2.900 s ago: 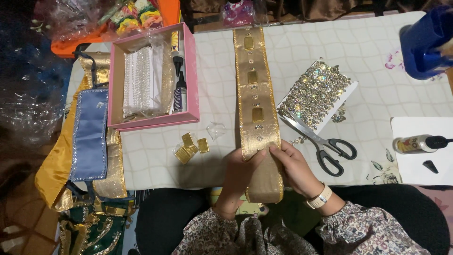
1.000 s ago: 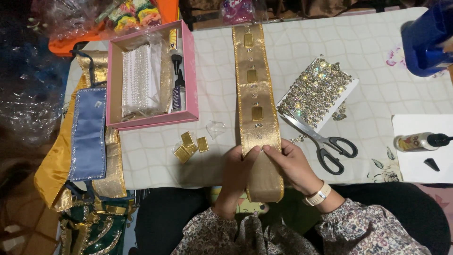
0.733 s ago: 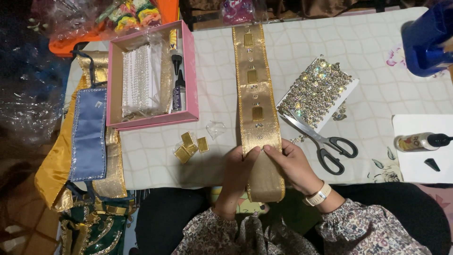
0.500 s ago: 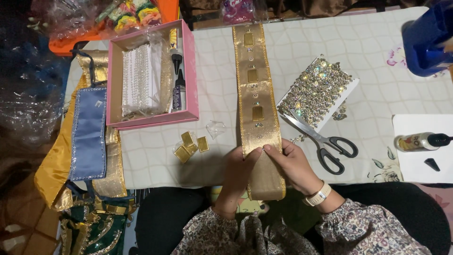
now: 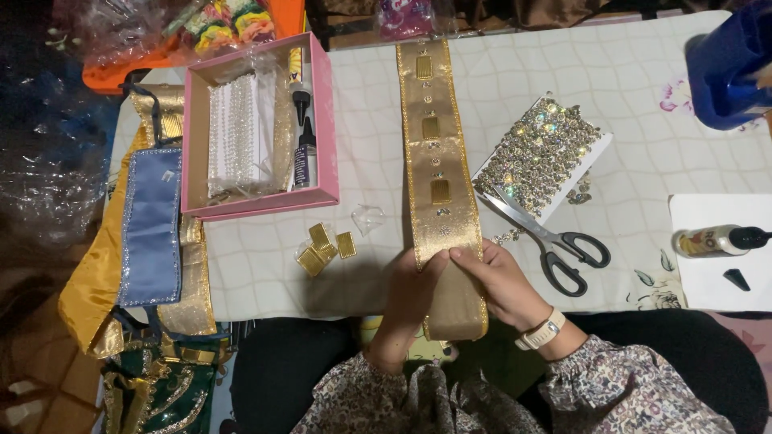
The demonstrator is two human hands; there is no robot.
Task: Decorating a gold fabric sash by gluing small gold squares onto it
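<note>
We see the surface [image 5: 643, 72], covered in a white checked cloth, with a long gold band [image 5: 438, 161] running from its far edge down to the near edge, where it folds over. Left of the band sits a pink box [image 5: 326, 120] with white bead strings and 2 small bottles inside. To the right lie a card of sparkling sequins [image 5: 543, 153] and black-handled scissors [image 5: 555, 245]. Our left hand [image 5: 414, 293] and right hand [image 5: 503, 281] are both clamped on the band's folded end, thumbs on top. A few small gold tiles [image 5: 326, 247] lie just left of the hands.
</note>
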